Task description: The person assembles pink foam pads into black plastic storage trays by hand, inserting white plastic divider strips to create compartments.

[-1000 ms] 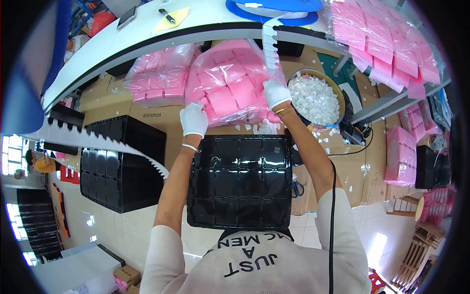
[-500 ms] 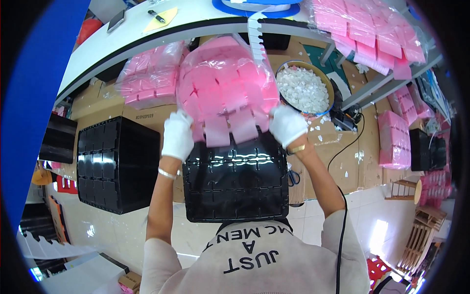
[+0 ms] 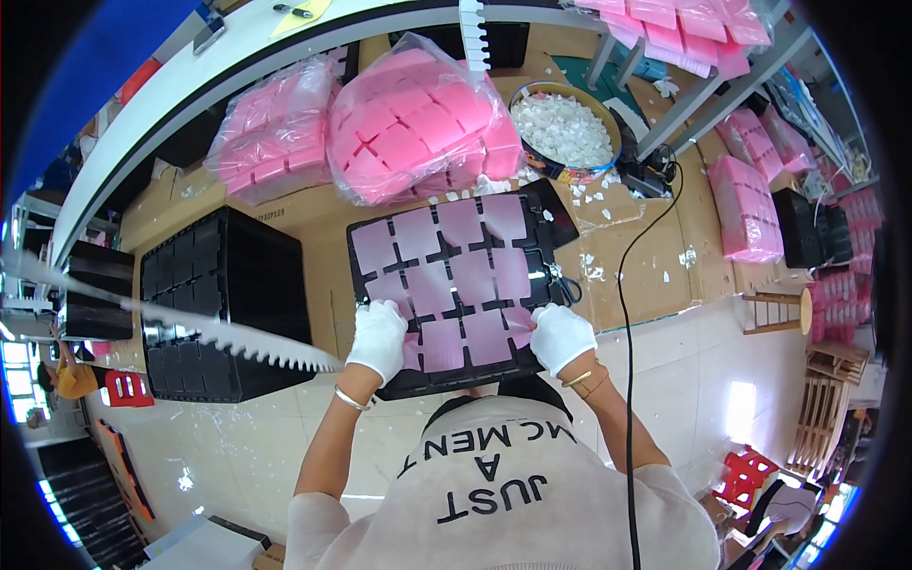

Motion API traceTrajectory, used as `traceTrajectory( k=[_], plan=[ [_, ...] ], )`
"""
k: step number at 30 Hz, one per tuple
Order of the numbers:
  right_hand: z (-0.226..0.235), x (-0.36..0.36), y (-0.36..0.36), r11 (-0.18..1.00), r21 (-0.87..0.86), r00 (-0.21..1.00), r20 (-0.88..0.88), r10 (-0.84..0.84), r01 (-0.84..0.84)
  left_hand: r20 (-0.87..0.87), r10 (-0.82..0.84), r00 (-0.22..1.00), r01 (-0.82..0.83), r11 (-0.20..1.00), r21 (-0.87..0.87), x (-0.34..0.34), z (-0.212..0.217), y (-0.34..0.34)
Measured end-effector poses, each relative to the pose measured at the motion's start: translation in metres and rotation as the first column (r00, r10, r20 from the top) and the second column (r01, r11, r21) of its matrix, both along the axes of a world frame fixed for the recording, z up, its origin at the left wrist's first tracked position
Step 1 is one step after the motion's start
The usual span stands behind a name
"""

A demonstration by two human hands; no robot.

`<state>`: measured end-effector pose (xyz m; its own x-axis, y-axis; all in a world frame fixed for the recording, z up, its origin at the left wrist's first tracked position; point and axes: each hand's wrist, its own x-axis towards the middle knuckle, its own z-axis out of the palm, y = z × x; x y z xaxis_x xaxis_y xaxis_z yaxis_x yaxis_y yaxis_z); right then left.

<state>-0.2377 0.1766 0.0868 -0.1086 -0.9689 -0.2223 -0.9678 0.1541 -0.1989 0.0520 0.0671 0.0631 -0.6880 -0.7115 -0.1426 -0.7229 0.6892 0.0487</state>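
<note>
A slotted pink foam sheet (image 3: 429, 288) lies spread over the black plastic tray stack (image 3: 407, 385) in front of me, its flaps forming rows. My left hand (image 3: 380, 337), in a white glove, is closed on the sheet's near left corner. At the near right corner my right hand (image 3: 562, 337), gloved too, pinches the foam's edge. Both hands rest at the tray's sides, and their fingertips are partly hidden. Beyond the tray sits a clear bag of pink foam sheets (image 3: 413, 119).
Another black tray stack (image 3: 271, 304) stands at the left, with a notched white strip (image 3: 237, 337) crossing before it. A second foam bag (image 3: 271, 128), a tub of white scraps (image 3: 560, 128), and scissors (image 3: 570, 289) lie on the cardboard. A black cable (image 3: 623, 285) runs down the right.
Both hands have come toward me from the bagged pile, bringing the pink sheet onto the black tray. A notched white strip now shows across the left side.
</note>
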Motion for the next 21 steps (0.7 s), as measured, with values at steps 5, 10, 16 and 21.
traceTrajectory(
  k=[5, 10, 16, 21],
  plan=[
    [0.005, 0.004, 0.012, 0.995, -0.012, 0.995, -0.032, -0.098, 0.098, 0.028, -0.043, 0.999, 0.043, 0.999, 0.006, -0.001, 0.002, 0.011],
    [0.003, 0.002, 0.016, 0.98, -0.105, 0.986, 0.006, -0.168, 0.168, 0.075, -0.048, 0.996, 0.049, 0.999, -0.017, 0.0, 0.015, 0.011],
    [0.013, 0.002, 0.02, 0.986, -0.109, 0.991, 0.045, -0.126, 0.13, 0.088, -0.024, 0.996, 0.029, 0.998, -0.057, 0.003, 0.012, 0.023],
    [0.02, 0.017, 0.006, 0.949, -0.312, 0.978, 0.207, 0.012, 0.054, -0.237, 0.172, 0.956, -0.115, 0.965, 0.234, -0.01, 0.018, 0.026]
  ],
)
